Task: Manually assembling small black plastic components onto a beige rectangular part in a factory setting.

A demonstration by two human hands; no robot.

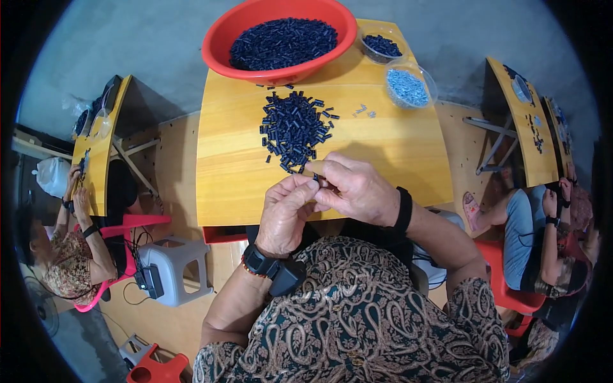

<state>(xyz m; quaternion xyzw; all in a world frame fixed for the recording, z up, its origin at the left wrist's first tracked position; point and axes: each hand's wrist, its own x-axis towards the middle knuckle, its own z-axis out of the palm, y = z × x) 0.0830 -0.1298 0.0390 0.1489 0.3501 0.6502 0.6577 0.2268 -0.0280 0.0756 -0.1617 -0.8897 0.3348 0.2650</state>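
Observation:
Over the near half of the yellow table [230, 147], my two hands meet fingertip to fingertip. My left hand [284, 210] pinches a small black plastic part [316, 179], mostly hidden by the fingers. The fingers of my right hand [357, 186] close together at the same spot; what they hold is hidden. Just beyond the fingertips lies a heap of short black plastic parts [294, 131]. A few small silvery metal pieces [365, 111] lie to the right of the heap.
A red basin [217, 48] full of black parts stands at the far edge. Beside it are a clear tub of black parts [382, 46] and a clear bowl of silvery pieces [407, 88]. Other people sit at tables left and right. A grey stool [175, 271] stands at left.

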